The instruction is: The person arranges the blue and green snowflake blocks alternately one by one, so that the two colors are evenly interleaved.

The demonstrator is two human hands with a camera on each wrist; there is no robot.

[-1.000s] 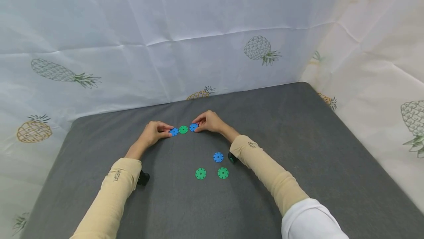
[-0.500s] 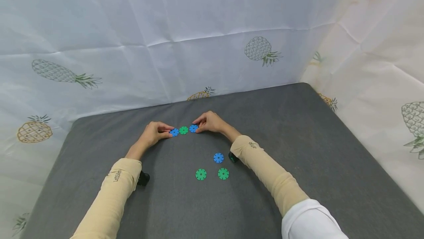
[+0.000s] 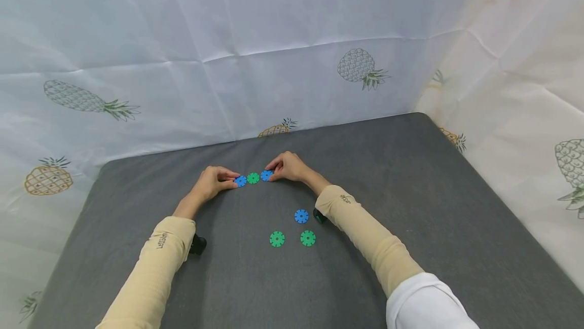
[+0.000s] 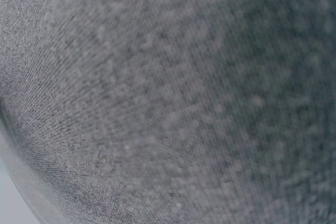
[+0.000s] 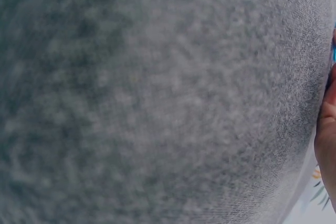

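Left hand (image 3: 211, 183) pinches left-end blue disc (image 3: 241, 181), right hand (image 3: 292, 168) pinches right-end blue disc (image 3: 265, 175); likely steadies green disc (image 3: 253, 178) between.

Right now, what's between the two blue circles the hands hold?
The head view shows a green disc between them; the left hand pinches one blue disc, the right hand another blue disc.

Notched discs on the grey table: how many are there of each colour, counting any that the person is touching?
Blue notched discs: 3
Green notched discs: 3
Total: 6
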